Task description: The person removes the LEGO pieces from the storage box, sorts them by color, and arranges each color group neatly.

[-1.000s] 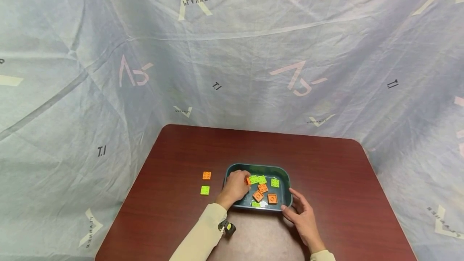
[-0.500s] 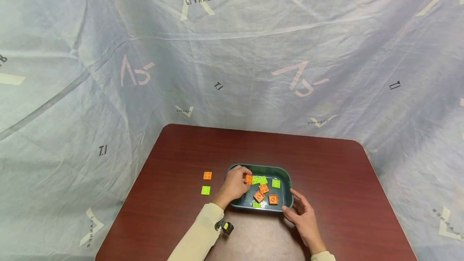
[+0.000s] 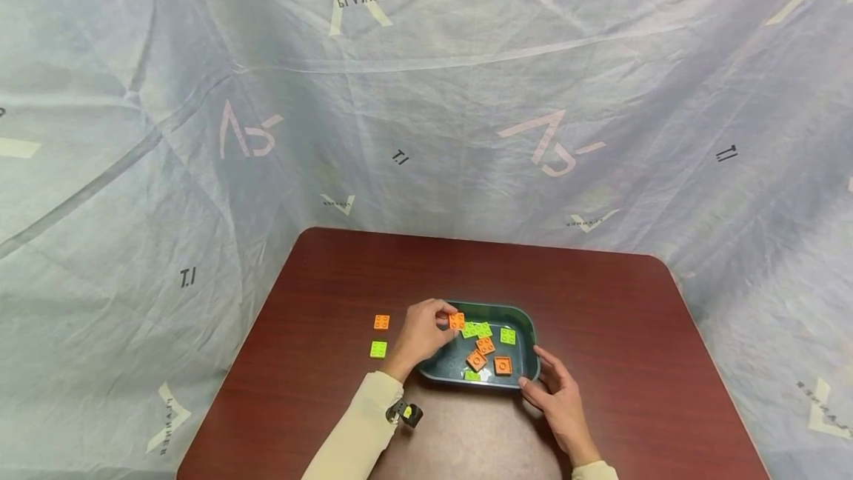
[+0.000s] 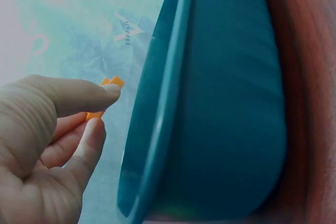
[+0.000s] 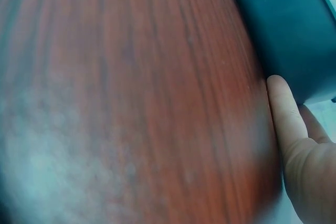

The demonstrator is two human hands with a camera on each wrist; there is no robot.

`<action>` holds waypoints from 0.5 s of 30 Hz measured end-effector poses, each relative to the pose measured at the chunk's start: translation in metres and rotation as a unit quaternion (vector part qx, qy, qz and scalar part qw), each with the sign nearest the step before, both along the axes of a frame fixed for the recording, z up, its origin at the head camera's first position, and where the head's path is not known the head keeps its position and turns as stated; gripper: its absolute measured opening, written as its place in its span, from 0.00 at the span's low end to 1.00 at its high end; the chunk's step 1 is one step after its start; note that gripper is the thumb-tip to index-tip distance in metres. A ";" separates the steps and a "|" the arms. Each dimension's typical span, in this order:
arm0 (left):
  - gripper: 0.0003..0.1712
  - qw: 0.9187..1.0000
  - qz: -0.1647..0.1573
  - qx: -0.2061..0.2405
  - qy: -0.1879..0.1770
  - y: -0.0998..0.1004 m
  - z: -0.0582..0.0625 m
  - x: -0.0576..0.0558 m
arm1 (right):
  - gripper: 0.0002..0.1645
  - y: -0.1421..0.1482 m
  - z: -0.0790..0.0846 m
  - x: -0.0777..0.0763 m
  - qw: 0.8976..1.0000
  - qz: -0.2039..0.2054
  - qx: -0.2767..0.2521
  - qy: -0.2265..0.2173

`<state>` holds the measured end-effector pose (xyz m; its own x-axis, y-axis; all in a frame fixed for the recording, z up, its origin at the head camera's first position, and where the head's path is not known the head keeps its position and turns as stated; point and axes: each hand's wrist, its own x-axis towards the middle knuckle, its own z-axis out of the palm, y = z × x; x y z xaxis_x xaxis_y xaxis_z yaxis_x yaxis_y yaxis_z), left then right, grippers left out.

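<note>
My left hand (image 3: 421,332) pinches an orange toy brick (image 3: 456,321) between thumb and fingertips, over the left end of a dark teal tray (image 3: 480,384). In the left wrist view the same orange brick (image 4: 95,114) shows only partly past the fingers, above the tray's rim. My right hand (image 3: 560,406) holds the tray's front right corner, thumb at the front wall and fingers along the right side. Inside the tray lie lime green bricks (image 3: 508,335) and orange bricks (image 3: 503,366), some overlapping. The right wrist view shows the thumb (image 5: 286,111) against the tray's outer wall (image 5: 294,30).
Left of the tray, an orange brick (image 3: 381,322) and a lime green brick (image 3: 378,350) lie apart on the reddish-brown table (image 3: 320,406). Behind the table hangs a pale printed cloth (image 3: 440,95). A black strapped device (image 3: 405,413) sits at the left wrist.
My left hand has risen from the tray's inside and drawn slightly left and back, with the orange brick lifted between its fingertips. My right hand stays at the tray's corner.
</note>
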<state>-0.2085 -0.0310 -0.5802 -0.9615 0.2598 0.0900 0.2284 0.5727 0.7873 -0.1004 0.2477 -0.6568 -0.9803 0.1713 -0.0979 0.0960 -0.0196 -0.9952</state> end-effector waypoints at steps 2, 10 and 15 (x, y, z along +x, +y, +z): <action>0.18 1.000 0.001 0.008 -0.011 -0.002 0.001 -0.001 | 0.45 0.000 0.000 0.000 1.000 0.000 -0.001 0.002; 0.22 0.999 0.007 0.036 -0.016 -0.013 0.005 -0.001 | 0.45 0.000 0.000 -0.001 1.000 0.001 -0.010 0.001; 0.25 0.998 0.017 0.050 -0.025 -0.024 0.007 -0.004 | 0.45 0.000 0.000 0.000 1.000 0.001 -0.010 0.003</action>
<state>-0.2129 -0.0550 -0.5732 -0.9736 0.2189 0.0647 0.1685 0.4980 0.8507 -0.1007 0.2480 -0.6568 -0.9813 0.1667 -0.0961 0.0907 -0.0401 -0.9951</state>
